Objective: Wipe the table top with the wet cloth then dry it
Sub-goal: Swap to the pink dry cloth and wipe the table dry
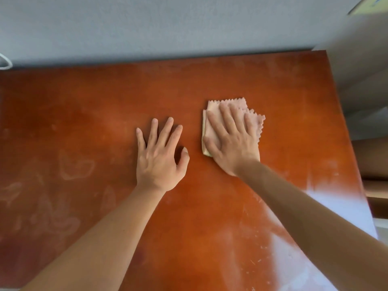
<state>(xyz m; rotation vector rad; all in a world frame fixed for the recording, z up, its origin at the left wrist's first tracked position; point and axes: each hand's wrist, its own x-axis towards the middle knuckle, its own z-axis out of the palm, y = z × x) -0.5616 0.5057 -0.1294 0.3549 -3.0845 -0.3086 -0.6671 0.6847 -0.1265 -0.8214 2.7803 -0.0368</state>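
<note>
Forearms come up from the bottom edge of my view, 2 of them, bare, reaching out over the tabletop (84, 114), a glossy orange-brown surface marked with pale smears and ring-shaped streaks on its left side and a bright glare along its lower right. I see my left hand (160, 158) lying flat on the bare wood near the middle, palm down, fingers straight and fanned apart, thumb angled out to the right; it holds nothing. Just beside it, to the right and a little farther away, my right hand (231, 139) lies palm down on the cloth (255, 122), fingers straight and slightly spread, pressing it flat against the tabletop. The cloth is pale pink, folded into a rough square with several layers showing at its left side, and its zigzag-cut edges stick out past my fingertips at the top and right. The 2 hands are apart, with a strip of bare wood between thumb and cloth. Beyond the far edge of the tabletop stands a plain grey-blue wall (168, 24). At the far right, pale blurred furniture (365, 66) stands close to the tabletop's corner.
</note>
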